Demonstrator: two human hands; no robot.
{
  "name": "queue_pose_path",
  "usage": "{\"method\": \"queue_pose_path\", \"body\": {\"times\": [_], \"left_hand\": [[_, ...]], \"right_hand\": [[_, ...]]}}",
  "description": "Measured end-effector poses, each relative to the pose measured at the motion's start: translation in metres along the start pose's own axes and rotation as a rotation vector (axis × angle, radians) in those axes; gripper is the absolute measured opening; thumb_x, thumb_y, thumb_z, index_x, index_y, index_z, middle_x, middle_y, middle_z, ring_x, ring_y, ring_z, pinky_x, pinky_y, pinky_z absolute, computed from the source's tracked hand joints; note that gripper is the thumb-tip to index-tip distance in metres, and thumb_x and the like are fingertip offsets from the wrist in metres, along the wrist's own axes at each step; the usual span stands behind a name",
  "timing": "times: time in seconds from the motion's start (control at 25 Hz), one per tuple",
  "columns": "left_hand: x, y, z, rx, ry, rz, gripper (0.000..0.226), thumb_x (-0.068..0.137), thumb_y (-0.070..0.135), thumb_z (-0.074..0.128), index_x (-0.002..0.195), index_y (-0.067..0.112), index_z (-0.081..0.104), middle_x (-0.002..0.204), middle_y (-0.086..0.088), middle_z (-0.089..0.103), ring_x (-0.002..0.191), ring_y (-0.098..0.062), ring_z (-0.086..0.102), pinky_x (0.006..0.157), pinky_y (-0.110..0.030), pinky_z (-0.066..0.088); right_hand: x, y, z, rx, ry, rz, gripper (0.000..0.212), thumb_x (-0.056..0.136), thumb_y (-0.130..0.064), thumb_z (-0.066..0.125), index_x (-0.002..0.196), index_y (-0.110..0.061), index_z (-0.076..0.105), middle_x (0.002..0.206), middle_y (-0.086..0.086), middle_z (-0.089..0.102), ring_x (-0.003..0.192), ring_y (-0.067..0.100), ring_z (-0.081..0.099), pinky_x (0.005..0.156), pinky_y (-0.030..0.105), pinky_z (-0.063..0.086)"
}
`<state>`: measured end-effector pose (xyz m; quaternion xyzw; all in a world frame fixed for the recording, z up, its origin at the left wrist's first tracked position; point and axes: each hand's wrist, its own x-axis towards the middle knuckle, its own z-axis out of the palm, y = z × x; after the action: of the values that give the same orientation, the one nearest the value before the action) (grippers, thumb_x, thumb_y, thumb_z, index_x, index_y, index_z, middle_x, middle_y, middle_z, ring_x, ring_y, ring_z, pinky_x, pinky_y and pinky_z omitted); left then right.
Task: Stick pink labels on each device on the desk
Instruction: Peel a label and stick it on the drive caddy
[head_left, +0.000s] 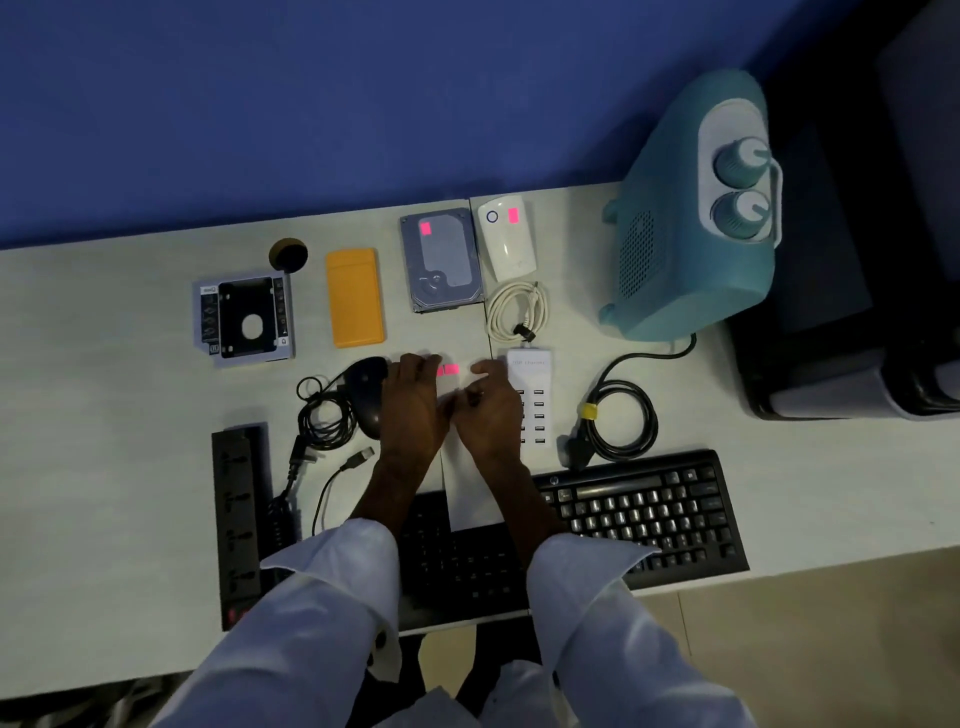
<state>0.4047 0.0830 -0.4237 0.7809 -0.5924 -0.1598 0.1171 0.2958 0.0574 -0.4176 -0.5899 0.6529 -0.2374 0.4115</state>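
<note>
Bright pink labels (449, 370) top a white sheet (470, 501); left hand (413, 410) presses it, fingers straight; right hand (491, 413) curls, its grip I cannot tell. A mouse (368, 397) and charger (531, 395) flank them.

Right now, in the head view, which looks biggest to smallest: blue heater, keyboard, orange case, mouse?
1. Blue heater and keyboard: too close to rank; the heater stands taller, and part of the keyboard is hidden.
2. Orange case.
3. Mouse, partly hidden by the left hand.
</note>
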Motion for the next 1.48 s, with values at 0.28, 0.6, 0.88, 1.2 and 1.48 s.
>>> {"method": "queue_pose_path", "body": {"times": [0.28, 0.6, 0.88, 1.2, 1.48], "left_hand": [[0.016, 0.002, -0.009, -0.144, -0.041, -0.067, 0.036, 0.069, 0.02, 0.08, 0.099, 0.008, 0.065, 0.107, -0.017, 0.055, 0.099, -0.036, 0.054, 0.086, -0.044, 0.046], [0.035, 0.004, -0.015, -0.206, -0.088, -0.123, 0.016, 0.081, 0.025, 0.074, 0.088, 0.011, 0.073, 0.1, -0.014, 0.064, 0.098, -0.028, 0.057, 0.086, -0.033, 0.043], [0.03, 0.01, -0.013, -0.414, -0.077, -0.174, 0.011, 0.083, 0.017, 0.071, 0.079, 0.007, 0.069, 0.086, -0.009, 0.07, 0.081, -0.022, 0.064, 0.077, -0.031, 0.051], [0.019, 0.0, -0.02, -0.532, -0.054, -0.17, 0.004, 0.083, 0.007, 0.07, 0.08, 0.01, 0.069, 0.086, -0.007, 0.071, 0.083, -0.021, 0.066, 0.08, -0.027, 0.05], [0.014, -0.027, -0.051, -0.621, 0.093, -0.281, 0.01, 0.086, 0.021, 0.069, 0.096, 0.019, 0.068, 0.088, 0.0, 0.072, 0.081, -0.013, 0.066, 0.076, -0.026, 0.053]], "right_hand": [[-0.002, 0.0, 0.002, 0.046, 0.039, -0.047, 0.033, 0.08, -0.008, 0.071, 0.111, -0.003, 0.06, 0.069, 0.006, 0.064, 0.066, 0.02, 0.065, 0.07, 0.035, 0.055], [-0.003, 0.004, 0.006, 0.048, 0.083, -0.095, 0.029, 0.083, -0.006, 0.07, 0.11, -0.001, 0.061, 0.08, 0.013, 0.071, 0.077, 0.025, 0.069, 0.083, 0.028, 0.051], [0.002, 0.006, 0.009, 0.029, 0.094, -0.109, 0.017, 0.088, -0.013, 0.063, 0.102, -0.004, 0.064, 0.091, 0.009, 0.07, 0.082, 0.022, 0.068, 0.08, 0.032, 0.055], [0.01, -0.003, 0.009, 0.145, 0.078, -0.068, 0.002, 0.085, -0.008, 0.068, 0.084, -0.009, 0.069, 0.085, 0.003, 0.072, 0.077, 0.009, 0.062, 0.074, 0.013, 0.046], [0.021, -0.033, 0.029, 0.214, 0.041, -0.038, 0.008, 0.081, -0.003, 0.07, 0.079, -0.011, 0.072, 0.079, -0.003, 0.072, 0.074, 0.011, 0.067, 0.072, 0.026, 0.054]]}}
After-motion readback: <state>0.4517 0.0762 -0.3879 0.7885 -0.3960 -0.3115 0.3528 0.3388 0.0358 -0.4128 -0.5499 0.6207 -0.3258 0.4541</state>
